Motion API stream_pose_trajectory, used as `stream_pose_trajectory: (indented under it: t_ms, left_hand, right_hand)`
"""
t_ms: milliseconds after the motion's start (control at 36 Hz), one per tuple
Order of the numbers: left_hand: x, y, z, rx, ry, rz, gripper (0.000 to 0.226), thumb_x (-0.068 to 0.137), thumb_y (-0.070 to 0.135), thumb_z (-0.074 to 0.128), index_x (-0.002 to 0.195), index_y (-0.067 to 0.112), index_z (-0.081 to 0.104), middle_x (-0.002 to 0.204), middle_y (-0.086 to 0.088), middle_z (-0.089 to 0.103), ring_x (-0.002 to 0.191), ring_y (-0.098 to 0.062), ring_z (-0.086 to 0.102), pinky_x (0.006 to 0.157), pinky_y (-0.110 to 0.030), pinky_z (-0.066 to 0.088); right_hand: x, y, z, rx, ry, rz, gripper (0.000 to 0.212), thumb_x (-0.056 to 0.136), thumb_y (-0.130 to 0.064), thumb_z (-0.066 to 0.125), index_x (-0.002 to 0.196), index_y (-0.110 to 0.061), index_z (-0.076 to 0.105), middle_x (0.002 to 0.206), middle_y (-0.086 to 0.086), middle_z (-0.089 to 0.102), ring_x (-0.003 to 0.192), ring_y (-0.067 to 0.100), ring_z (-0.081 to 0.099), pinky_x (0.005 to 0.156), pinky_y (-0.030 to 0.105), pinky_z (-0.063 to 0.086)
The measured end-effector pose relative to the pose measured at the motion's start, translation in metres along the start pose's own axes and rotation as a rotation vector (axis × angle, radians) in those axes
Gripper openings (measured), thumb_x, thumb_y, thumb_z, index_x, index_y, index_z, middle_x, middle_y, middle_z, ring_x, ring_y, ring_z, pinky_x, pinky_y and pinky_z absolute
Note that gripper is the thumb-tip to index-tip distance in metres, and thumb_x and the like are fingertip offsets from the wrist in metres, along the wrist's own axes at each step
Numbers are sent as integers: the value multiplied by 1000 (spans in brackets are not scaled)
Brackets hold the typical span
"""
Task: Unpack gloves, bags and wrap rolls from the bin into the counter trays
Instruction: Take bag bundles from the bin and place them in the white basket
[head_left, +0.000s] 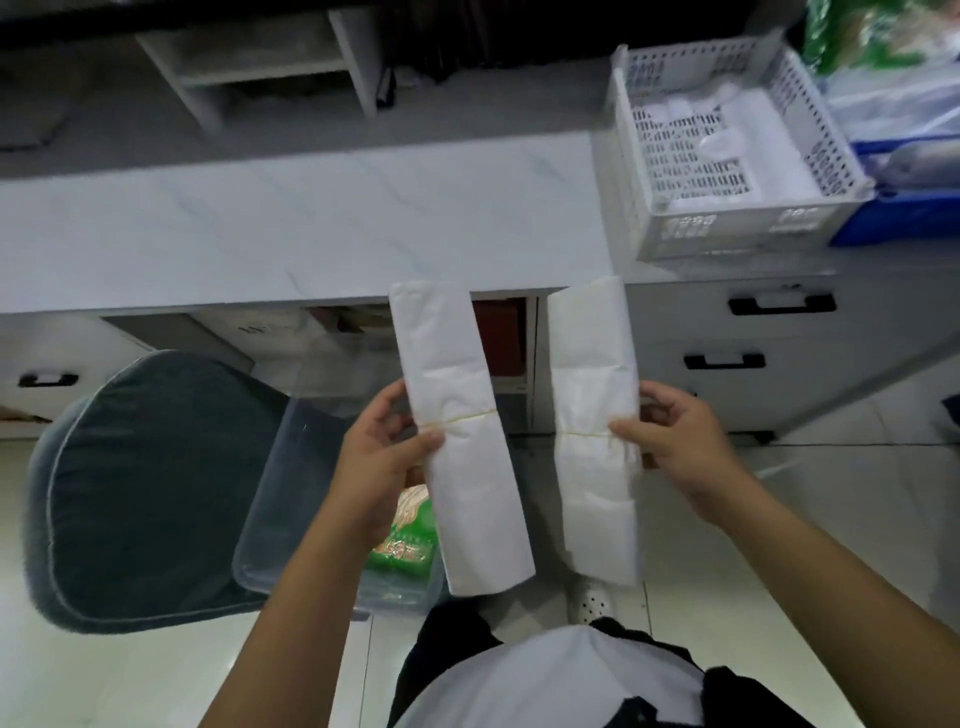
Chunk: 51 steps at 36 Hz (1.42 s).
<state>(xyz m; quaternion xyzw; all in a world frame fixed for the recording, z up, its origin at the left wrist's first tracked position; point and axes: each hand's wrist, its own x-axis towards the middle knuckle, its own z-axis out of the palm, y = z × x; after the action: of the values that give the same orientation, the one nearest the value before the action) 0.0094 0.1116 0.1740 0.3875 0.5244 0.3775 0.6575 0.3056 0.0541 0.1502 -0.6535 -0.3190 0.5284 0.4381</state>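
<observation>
My left hand (382, 460) grips a long white bundle of folded bags (457, 431), bound at its middle by a thin rubber band. My right hand (675, 441) holds a second white bag bundle (595, 415), also banded, upright beside the first. Both bundles hang in the air in front of the counter edge. Below my left hand stands the clear plastic bin (270, 525) on the floor, with a green packet (408, 535) inside it. A white perforated tray (639, 171) sits on the counter at the right and holds white plastic items.
The marble-look counter (291, 228) spans the upper middle. A grey cushioned chair (140, 488) stands left of the bin. Drawers with black handles (782, 304) are at the right under the counter. A blue crate (904, 218) with bagged goods sits right of the tray.
</observation>
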Motion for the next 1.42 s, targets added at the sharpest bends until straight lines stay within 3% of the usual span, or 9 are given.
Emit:
stream_pose_trajectory:
  t_ms: [167,361,500,861,1000,1167,1333,1361,1417]
  left_hand:
    - [3,12,62,26,6,48,61,83,-10,65,134,22,56,115,-5,74,96,-23,73,64,-35,58]
    - [28,42,124,48,-14,85,59,82,-13,66,128,24,60,104,-1,78,89,-20,76,60,-34,60]
    - [55,68,155,108,-46,102,57,85,-9,66,124,33,61,99,-6,78,80,-22,76,56,-35,60]
    - [189,101,193,145,-74,36,60,85,-2,65,125,42,56,97,-1,79,83,-19,76,60,-31,59]
    - [267,112,198,109,-99,-22,58,84,-3,64,117,45,59,97,-2,78,85,-23,76,59,-32,59]
    - [346,118,208,110,-105,-112,59,86,-2,61,126,41,54,109,-6,73,91,-29,73,60,-34,60]
    - [397,113,220,187,-111,-216,65,83,-10,46,132,33,54,83,-8,69,60,-24,63,57,-35,56]
    - [399,113,223,287,-82,-168,63,82,-10,44,131,28,56,89,-8,68,67,-25,67,60,-38,58]
    - [402,114,230,630,-5,12,59,85,-2,53,137,25,53,129,-9,57,111,-32,62,91,-44,56]
  right_hand:
    - [9,-17,-76,-155,-19,-100,37,83,-2,73,105,-31,72,89,-3,77,76,16,73,58,24,53]
    - [5,-44,-134,-171,49,-203,44,81,-3,75,116,-30,70,85,-11,76,72,7,73,54,15,53]
    - [10,-68,-155,-76,73,-258,43,82,-3,75,106,-39,69,94,-6,77,81,11,74,66,33,61]
    - [101,-151,-185,82,134,-269,42,80,-6,75,99,-44,75,94,5,78,81,23,76,58,32,59]
    - [156,-200,-182,55,154,-211,34,82,0,72,106,-24,71,87,5,78,72,18,74,54,28,57]
    - [225,-231,-174,21,193,-68,26,82,-1,71,101,-19,72,84,8,77,67,20,72,52,33,57]
    - [277,-232,-167,6,205,42,25,84,-3,70,104,-17,71,84,7,76,67,23,69,62,38,56]
    - [282,-232,-166,1,206,52,24,84,-3,70,104,-17,71,83,7,76,67,23,69,61,38,56]
    - [292,-231,-167,-4,199,71,22,85,-4,70,103,-17,71,84,8,76,68,24,70,61,38,56]
